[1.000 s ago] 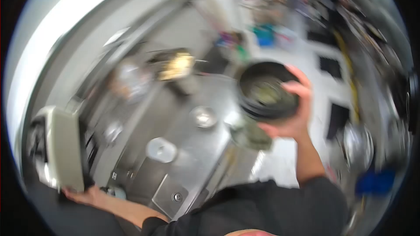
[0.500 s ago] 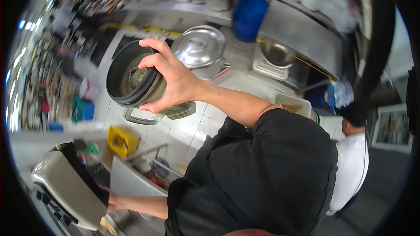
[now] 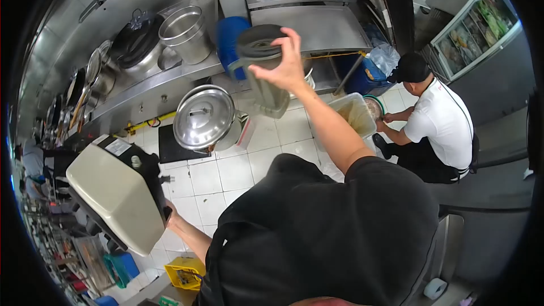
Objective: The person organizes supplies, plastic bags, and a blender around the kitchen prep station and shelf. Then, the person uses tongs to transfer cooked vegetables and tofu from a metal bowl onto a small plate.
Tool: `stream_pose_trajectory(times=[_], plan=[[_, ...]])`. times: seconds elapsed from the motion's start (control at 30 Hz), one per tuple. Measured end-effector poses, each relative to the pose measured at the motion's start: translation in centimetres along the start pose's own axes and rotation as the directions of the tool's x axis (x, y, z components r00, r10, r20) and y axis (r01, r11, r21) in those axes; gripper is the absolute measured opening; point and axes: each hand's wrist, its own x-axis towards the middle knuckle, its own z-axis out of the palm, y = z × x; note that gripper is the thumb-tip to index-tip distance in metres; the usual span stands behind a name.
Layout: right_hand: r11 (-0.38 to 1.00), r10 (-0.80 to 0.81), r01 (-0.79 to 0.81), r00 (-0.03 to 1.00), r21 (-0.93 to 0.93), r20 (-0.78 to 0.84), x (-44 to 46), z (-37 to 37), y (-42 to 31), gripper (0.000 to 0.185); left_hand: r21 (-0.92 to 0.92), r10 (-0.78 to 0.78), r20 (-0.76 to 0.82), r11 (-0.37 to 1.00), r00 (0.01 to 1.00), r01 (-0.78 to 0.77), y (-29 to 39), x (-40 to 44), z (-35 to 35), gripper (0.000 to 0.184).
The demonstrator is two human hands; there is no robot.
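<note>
This is a working commercial kitchen: beyond the right hand's fingers (image 3: 290,51) stand a steel bench (image 3: 309,27) and a blue drum (image 3: 231,39); left of them, stacked steel pots (image 3: 186,35); far to their right, a glass-door fridge (image 3: 477,29) holding vegetables

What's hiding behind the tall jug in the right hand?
Part of a blue barrel peeks out behind the top of the jug, and pale floor tiles show around its bottom. The jug and right hand cover the rest, so I can't tell what's there.
</note>
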Motion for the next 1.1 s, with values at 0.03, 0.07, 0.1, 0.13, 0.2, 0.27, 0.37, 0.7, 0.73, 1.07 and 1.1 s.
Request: stream_pose_trajectory(times=[0.03, 0.07, 0.1, 0.13, 0.2, 0.27, 0.37, 0.7, 0.73, 1.07, 1.1], plan=[[0.998, -0.018, 0.014, 0.998, -0.056, -0.058, 0.5, -0.2, 1.9, 0.074, 0.012, -0.034, -0.005, 0.999, 0.999, 0.034, -1.3, 1.1, -0.2, 0.044], [0.993, 0.007, -0.018, 0.995, -0.117, -0.096, 1.0, -0.2, 3.9, 0.074, 0.016, -0.059, -0.006, 0.998, 0.998, 0.059, -2.6, 2.2, -0.2, 0.045], [0.983, 0.029, -0.051, 0.991, -0.174, -0.13, 1.6, -0.2, 6.1, 0.074, 0.022, -0.078, -0.009, 0.997, 0.997, 0.078, -4.0, 3.1, -0.1, 0.045], [0.977, 0.046, -0.077, 0.987, -0.2, -0.156, 2.6, -0.3, 8.4, 0.074, 0.026, -0.099, -0.008, 0.995, 0.995, 0.1, -5.5, 4.1, 0.0, 0.045], [0.956, 0.052, -0.105, 0.98, -0.275, -0.193, 4.4, -0.4, 13.0, 0.074, 0.042, -0.13, -0.011, 0.991, 0.991, 0.13, -8.3, 5.6, 0.0, 0.045], [0.936, 0.043, -0.119, 0.973, -0.333, -0.227, 6.9, -0.5, 17.9, 0.074, 0.05, -0.154, -0.02, 0.987, 0.988, 0.155, -11.1, 6.9, 0.0, 0.046], [0.875, 0.025, -0.147, 0.965, -0.461, -0.261, 10.8, -0.5, 26.5, 0.076, 0.106, -0.195, -0.044, 0.974, 0.98, 0.198, -15.6, 8.4, 0.2, 0.046], [0.805, 0.048, -0.222, 0.948, -0.549, -0.314, 18.3, -2.0, 45.0, 0.071, 0.343, -0.494, -0.271, 0.752, 0.826, 0.562, -32.2, 9.1, 5.5, 0.048], [0.815, 0.037, -0.184, 0.963, -0.549, -0.268, 18.9, -2.6, 44.6, 0.068, 0.351, -0.533, -0.288, 0.714, 0.795, 0.606, -34.3, 9.4, 6.1, 0.048], [0.041, 0.322, -0.857, 0.498, 0.514, 0.805, 16.1, 5.3, 36.1, 0.077, 0.337, -0.866, -0.371, 0.211, 0.335, 0.917, -57.8, 9.8, 11.5, 0.05], [0.047, 0.24, -0.888, 0.454, 0.457, 0.858, 16.7, 5.9, 36.1, 0.081, 0.328, -0.883, -0.371, 0.166, 0.289, 0.93, -59.8, 9.2, 11.9, 0.05]])
